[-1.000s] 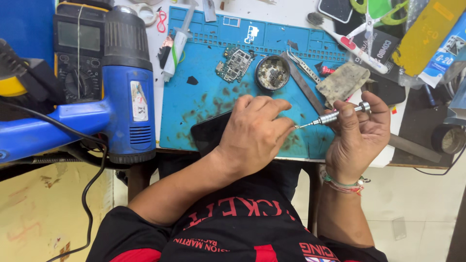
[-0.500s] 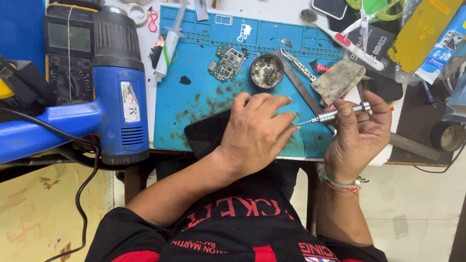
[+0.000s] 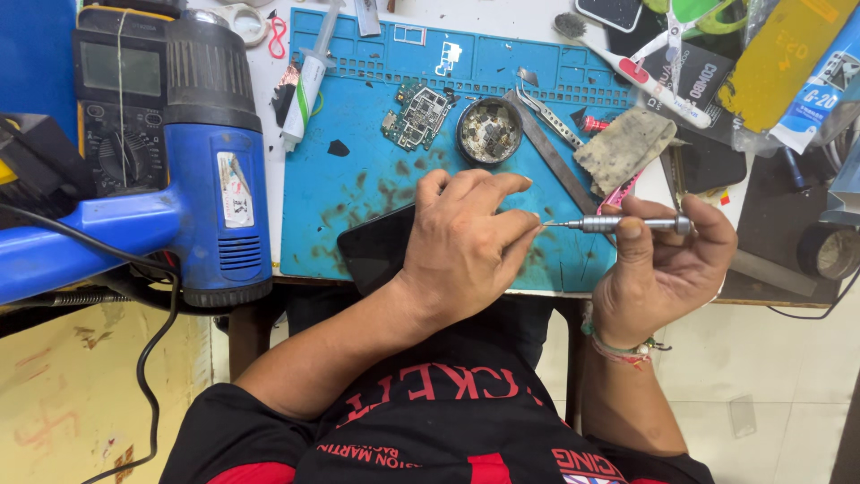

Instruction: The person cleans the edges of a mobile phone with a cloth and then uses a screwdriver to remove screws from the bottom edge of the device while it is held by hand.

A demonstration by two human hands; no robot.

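My left hand (image 3: 470,235) rests on a black phone (image 3: 376,246) lying at the near edge of the blue work mat (image 3: 358,193), gripping it and covering its right part. My right hand (image 3: 667,264) holds a slim silver precision screwdriver (image 3: 618,223) level, tip pointing left and meeting my left fingertips at the phone's covered end. A small green circuit board (image 3: 417,115) lies further back on the mat, beside a round metal dish (image 3: 490,130) filled with small parts.
A blue heat gun (image 3: 210,170) stands at the left with a multimeter (image 3: 112,99) behind it. A syringe (image 3: 309,76), tweezers (image 3: 546,108), a metal ruler (image 3: 555,161), a dirty cloth (image 3: 627,148), scissors (image 3: 667,40) and glue tubes crowd the back and right.
My hands stay together on the phone; the screwdriver has levelled out with its tip still at my left fingertips. The view has shifted a little.
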